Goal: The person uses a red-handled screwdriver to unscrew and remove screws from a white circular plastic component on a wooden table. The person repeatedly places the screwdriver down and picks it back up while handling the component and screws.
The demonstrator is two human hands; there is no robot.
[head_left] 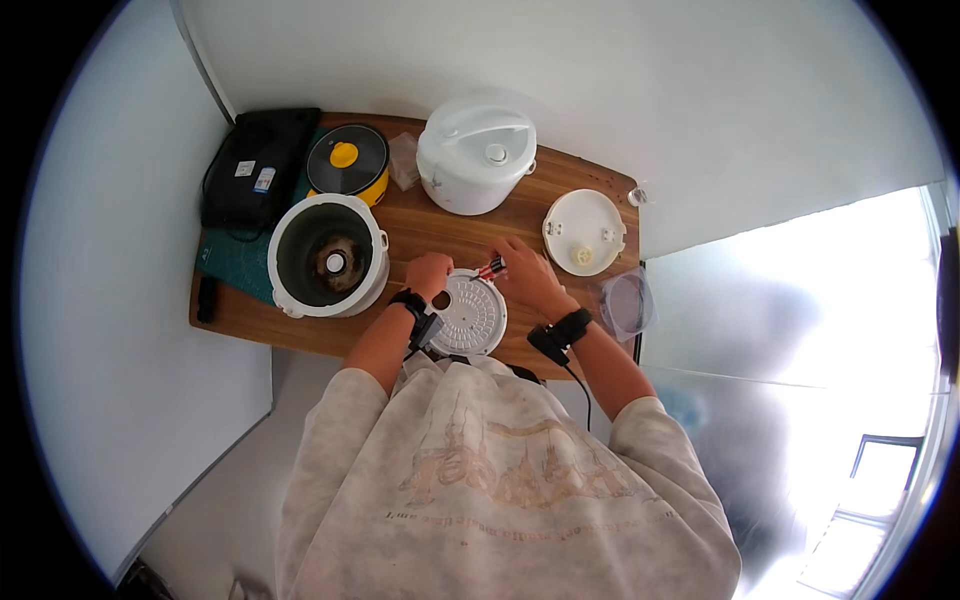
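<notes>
A round white slotted plate with a dark hole in its upper left lies flat at the table's front edge, close to my body. My left hand is closed on its upper left rim, the fingertips partly hidden. In my right hand is a red and black screwdriver, its tip pointing down to the left at the plate's upper edge. What the tip touches is too small to tell. Just left of my left hand stands an open white rice cooker body, with a white round piece in the middle of its brownish bottom.
Behind stands a white rice cooker with its lid shut. A white round cover and a clear plastic tub lie at the right. At the left are a yellow pot, a black flat appliance and a green mat.
</notes>
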